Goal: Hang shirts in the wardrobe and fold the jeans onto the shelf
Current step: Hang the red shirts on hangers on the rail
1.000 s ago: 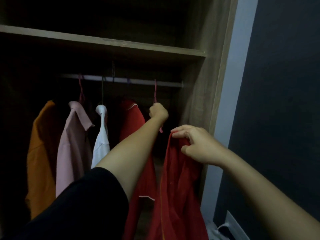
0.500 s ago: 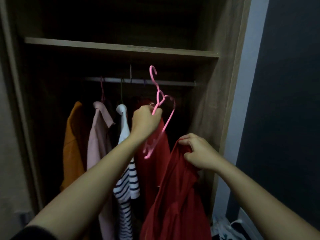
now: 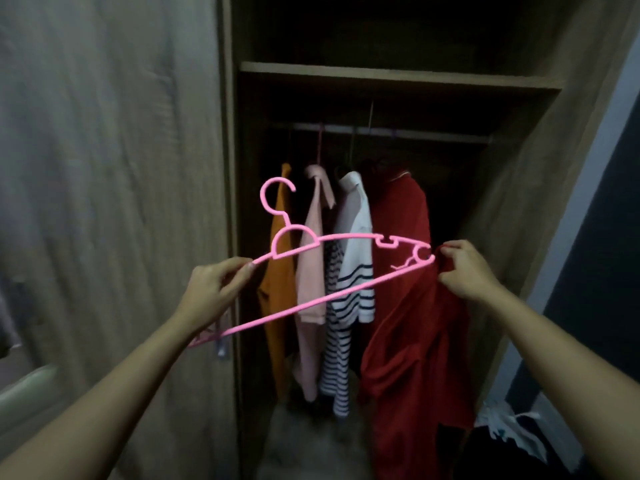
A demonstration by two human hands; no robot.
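Head view showed a pink plastic hanger [image 3: 346, 268] at the centre of the frame, thin and smooth, with a round open hook at its upper left, a half-moon web under the neck and small notches cut into its right shoulder; it carried no readable writing. It lay tilted, its right tip higher than its lower bar's left end. The left hand [image 3: 214, 289] was pinched closed on the hanger's left arm, thumb and fingertips meeting on the thin rod. The right hand [image 3: 464, 268] was closed on a bunched fold of a loose red shirt [image 3: 415, 341], soft matte cloth that hung in creases down the lower right of the frame, with the hanger's right tip touching that gathered edge. Behind them, inside the wood-grain wardrobe [image 3: 512, 220], a metal rail [image 3: 415, 133] crossed the upper middle beneath a plank shelf [image 3: 398, 74]. From it hung, left to right, an orange shirt [image 3: 277, 289], a pale pink collared shirt [image 3: 311, 271], a white shirt with navy stripes [image 3: 353, 289] and another red shirt [image 3: 398, 216]. No labels or brands could be read anywhere in the dim light.
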